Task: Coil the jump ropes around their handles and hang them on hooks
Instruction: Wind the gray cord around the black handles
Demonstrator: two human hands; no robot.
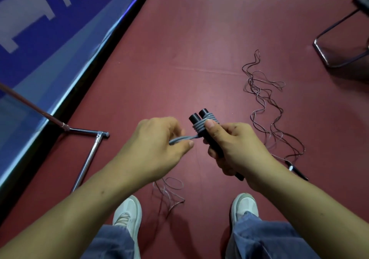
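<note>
Jump rope (203,127) above maroon floor (179,39); blue banner (79,29) alongside

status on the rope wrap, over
Right hand grips both black handles. Left hand pinches the grey rope, several turns wound on. Thin rope loose on floor, nothing blocking.

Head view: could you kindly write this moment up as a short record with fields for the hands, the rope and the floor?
left hand: pinches the free stretch of the grey rope
right hand: grips the two black handles, thumb on the coils
coils: several turns round both handles near their tops
floor: thin loose rope lies tangled to the right
hooks: none in view
</note>
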